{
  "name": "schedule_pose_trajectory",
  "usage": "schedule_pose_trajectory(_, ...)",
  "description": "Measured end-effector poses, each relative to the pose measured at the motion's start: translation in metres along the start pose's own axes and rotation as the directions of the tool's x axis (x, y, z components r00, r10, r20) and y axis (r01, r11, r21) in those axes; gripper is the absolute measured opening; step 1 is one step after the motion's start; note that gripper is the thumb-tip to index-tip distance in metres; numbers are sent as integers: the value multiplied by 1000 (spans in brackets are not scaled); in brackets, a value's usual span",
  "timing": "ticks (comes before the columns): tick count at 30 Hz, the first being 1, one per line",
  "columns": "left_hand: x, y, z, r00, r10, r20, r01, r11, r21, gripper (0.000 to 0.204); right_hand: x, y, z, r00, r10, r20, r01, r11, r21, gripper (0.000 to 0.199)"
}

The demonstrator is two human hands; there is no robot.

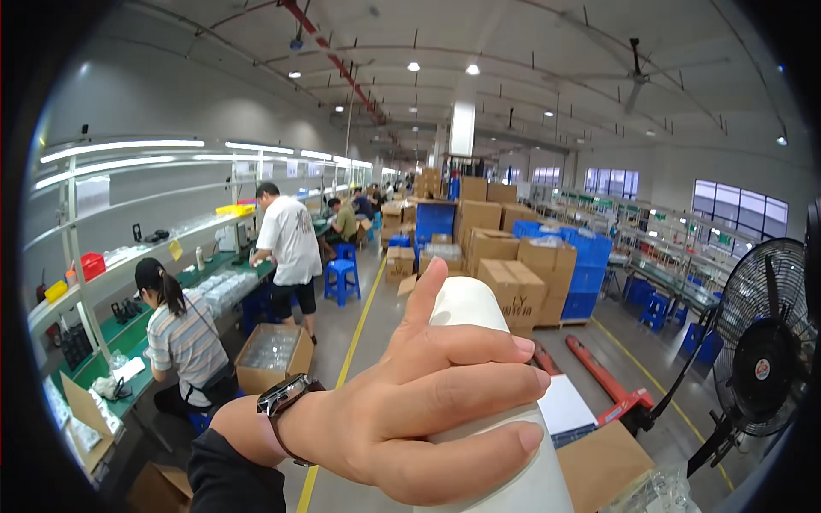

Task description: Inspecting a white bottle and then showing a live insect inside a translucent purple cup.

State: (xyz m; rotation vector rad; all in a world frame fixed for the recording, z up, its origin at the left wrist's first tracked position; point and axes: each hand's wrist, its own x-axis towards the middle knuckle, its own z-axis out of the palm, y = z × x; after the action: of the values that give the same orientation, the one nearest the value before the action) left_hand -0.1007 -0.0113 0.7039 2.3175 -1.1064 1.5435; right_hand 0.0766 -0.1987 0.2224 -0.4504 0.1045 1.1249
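My left hand reaches in from the lower left, with a dark watch on a pink strap at the wrist and a black sleeve behind it. Its fingers wrap across the front of a thick white rounded cylinder, while the thumb points up along its left side. The smooth cylinder stands tilted and runs out of view at the lower edge; what it belongs to cannot be made out. My right hand does not show.
At right stand a black fan and a red pallet jack. Stacked cartons and blue crates rise ahead. An open carton sits near people working along a green bench at left. Yellow lines mark the floor.
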Motion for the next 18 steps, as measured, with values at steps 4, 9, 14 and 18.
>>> schedule_pose_trajectory(4, -20, -2, 8, 995, -95, 16, 96, 995, -37, 33, -13, -1, 10, 999, 20, -48, -21, 1000, -17, 29)
schedule_pose_trajectory(9, -43, 7, 19, 971, -232, 62, 238, 963, -126, 29, -5, -5, -27, 962, 73, -264, -59, 996, 61, 34)
schedule_pose_trajectory(14, -68, 16, 27, 933, -335, 136, 360, 895, -262, 29, -19, -2, -12, 968, 49, -247, -35, 997, 63, 35)
schedule_pose_trajectory(18, -74, 25, 33, 918, -376, 127, 397, 866, -303, 29, -30, 0, -7, 962, 53, -267, -46, 998, 33, 35)
